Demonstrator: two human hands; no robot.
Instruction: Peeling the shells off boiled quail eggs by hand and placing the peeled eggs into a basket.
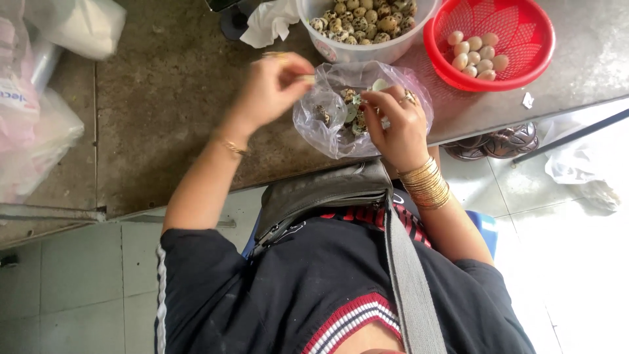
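Pinched between the fingertips of our right hand point(393, 128) is a small egg point(379, 85), pale where the speckled shell has come away; the fingers are pressed together around it, held over the mouth of a clear plastic bag point(327, 131). Our left hand point(272, 88) sits just beside, on the far side of the bag's opening, thumb and forefinger closed on a small pale fragment point(306, 78); we cannot tell whether it is shell or something else. The two hands stand near each other but apart.

Directly beneath the held egg, inside the bag, lie speckled shell pieces point(350, 115). The bag rests on a worn grey table point(170, 98), near its edge.

Just beyond the grip stands a white tub point(341, 49) filled with speckled, unpeeled eggs point(363, 19). To the right of the tub, and beyond our right hand, sits a red mesh basket point(531, 59) holding a cluster of pale peeled eggs point(477, 56). A crumpled white cloth point(268, 23) lies beyond our left hand.

Gold bangles point(426, 183) ring the right wrist; a thin bracelet point(230, 147) circles the left. A grey bag point(321, 193) with a strap hangs below the grip, against our dark top.
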